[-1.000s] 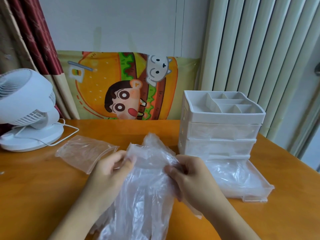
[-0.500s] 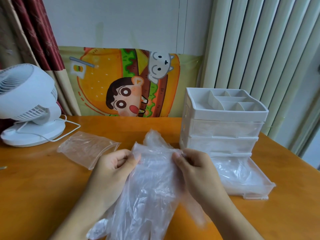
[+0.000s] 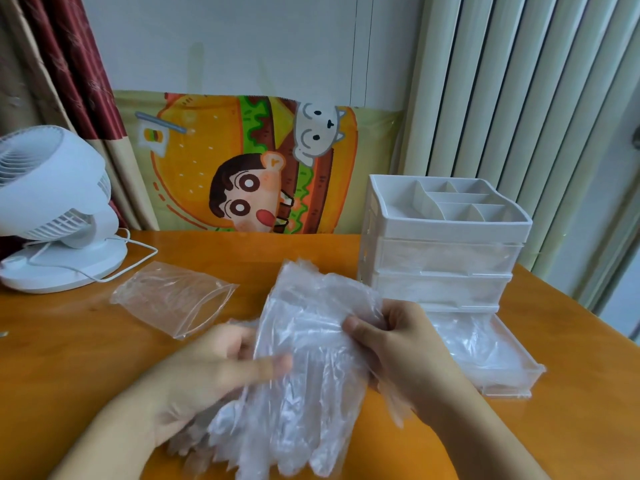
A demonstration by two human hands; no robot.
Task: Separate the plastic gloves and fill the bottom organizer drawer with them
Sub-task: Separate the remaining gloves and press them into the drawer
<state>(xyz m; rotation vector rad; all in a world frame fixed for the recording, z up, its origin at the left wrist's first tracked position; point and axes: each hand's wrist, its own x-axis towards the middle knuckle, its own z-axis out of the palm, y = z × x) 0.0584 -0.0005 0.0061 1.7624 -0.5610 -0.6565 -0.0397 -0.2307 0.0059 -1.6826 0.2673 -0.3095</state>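
Left hand (image 3: 207,372) slid lower on gloves (image 3: 304,358); right hand (image 3: 398,344) still pinching top edge.

Bright, even daylight — soft shadows, edges bowed, slight motion blur.

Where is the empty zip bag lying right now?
In the head view the zip bag lies flat on the table, left of centre, between the white fan and the glove stack held in both hands.
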